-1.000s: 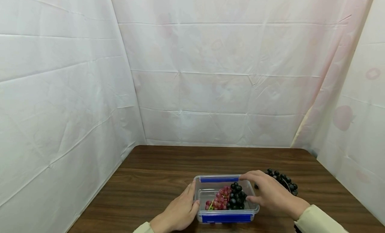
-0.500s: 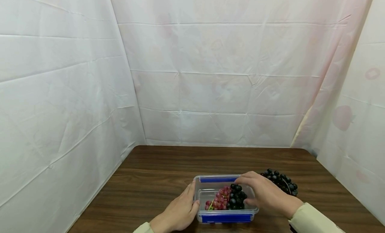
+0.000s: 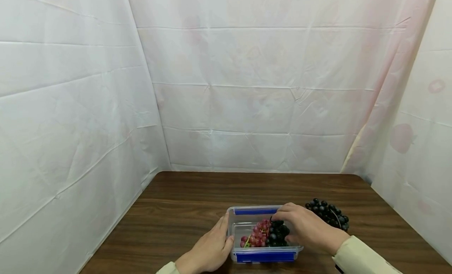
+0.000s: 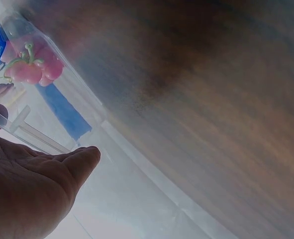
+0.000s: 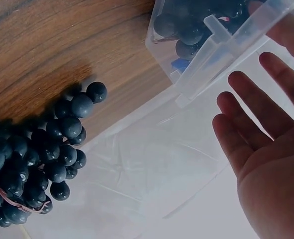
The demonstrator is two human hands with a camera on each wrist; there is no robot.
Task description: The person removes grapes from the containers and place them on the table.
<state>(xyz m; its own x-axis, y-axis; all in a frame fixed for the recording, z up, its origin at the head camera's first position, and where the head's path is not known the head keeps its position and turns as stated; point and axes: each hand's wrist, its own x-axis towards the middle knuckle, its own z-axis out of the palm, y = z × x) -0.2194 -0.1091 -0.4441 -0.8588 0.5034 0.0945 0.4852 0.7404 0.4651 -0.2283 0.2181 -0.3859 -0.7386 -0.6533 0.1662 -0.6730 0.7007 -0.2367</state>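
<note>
A clear plastic food container (image 3: 247, 211) with blue clips sits near the table's front, lid off. Inside it lie a bunch of red grapes (image 3: 259, 234) and, to their right, a bunch of black grapes (image 3: 277, 236). My left hand (image 3: 212, 244) rests with straight fingers along the container's left wall, which the left wrist view shows too. Over the right wall reaches my right hand (image 3: 307, 227), index fingertip at the far top of the black grapes and thumb at their right side. Its other fingers (image 5: 251, 104) stay spread and nearly straight outside the wall.
A second bunch of black grapes (image 3: 328, 213) lies on the brown wood-grain table (image 3: 197, 191), behind and right of the right hand. White cloth (image 3: 247, 109) hangs at the back and both sides of the table.
My right hand has moved left and inward, from the container's right rim to over the black grapes inside. The left hand has stayed at the left wall.
</note>
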